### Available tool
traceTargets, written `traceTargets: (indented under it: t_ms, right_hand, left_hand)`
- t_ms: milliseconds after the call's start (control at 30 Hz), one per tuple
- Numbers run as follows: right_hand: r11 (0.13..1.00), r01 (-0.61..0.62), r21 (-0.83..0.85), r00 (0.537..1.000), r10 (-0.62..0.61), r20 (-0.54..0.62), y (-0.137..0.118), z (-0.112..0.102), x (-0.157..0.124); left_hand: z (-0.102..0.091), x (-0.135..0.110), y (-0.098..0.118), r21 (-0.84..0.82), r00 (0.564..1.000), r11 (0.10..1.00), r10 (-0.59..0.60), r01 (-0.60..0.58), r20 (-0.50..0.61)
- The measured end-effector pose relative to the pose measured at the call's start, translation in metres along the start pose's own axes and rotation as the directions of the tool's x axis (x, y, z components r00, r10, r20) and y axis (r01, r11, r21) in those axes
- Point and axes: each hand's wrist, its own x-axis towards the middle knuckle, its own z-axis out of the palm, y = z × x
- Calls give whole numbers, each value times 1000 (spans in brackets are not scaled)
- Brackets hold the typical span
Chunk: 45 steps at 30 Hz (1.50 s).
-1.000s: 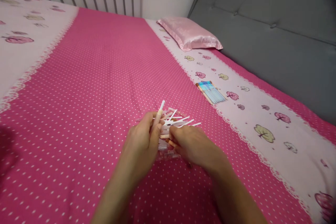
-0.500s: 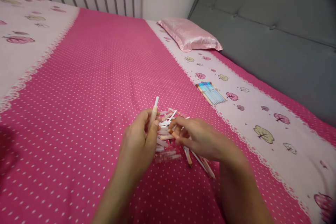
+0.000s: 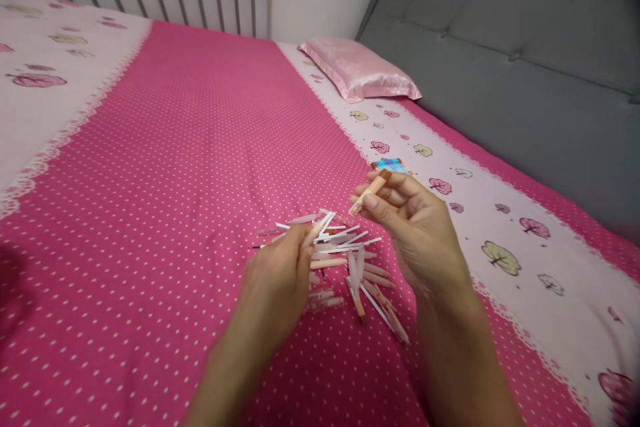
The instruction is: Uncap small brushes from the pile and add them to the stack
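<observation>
My left hand (image 3: 280, 267) is closed around a peach pen barrel (image 3: 315, 232) with a white stick at its upper end, low over the left side of the pile. In my right hand (image 3: 417, 223), raised to the right of the pile, a short peach pen piece (image 3: 374, 191) with a brown end is pinched between thumb and fingers. Below and between both hands lies a loose heap of pen parts (image 3: 357, 267): white sticks, clear and pinkish tubes, peach barrels. My left hand hides part of this heap.
A row of blue pens (image 3: 393, 165) lies beyond my right hand, which partly covers it. Farther back, a pink satin pillow (image 3: 360, 70) rests near the grey padded headboard (image 3: 500, 33). Everything lies on a pink dotted bedsheet (image 3: 200, 147).
My right hand has risen from the heap and moved right and away, turning over with the brown-ended piece. My left hand has lowered and tilted its pen barrel to the right.
</observation>
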Motion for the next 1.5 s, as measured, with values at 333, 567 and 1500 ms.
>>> traceTargets:
  t_ms: [333,567,1500]
  right_hand:
    - [991,-83,104,997,83,8,4,10,-1]
    - [990,-98,105,995,97,15,1,12,-3]
    - [964,-208,166,972,185,142,2,18,-6]
  left_hand:
    - [1,-1,2,-42,999,999,32,-30,37]
    - [0,-2,4,-39,998,998,40,-38,43]
    - [-1,-7,6,-252,991,960,130,-119,26]
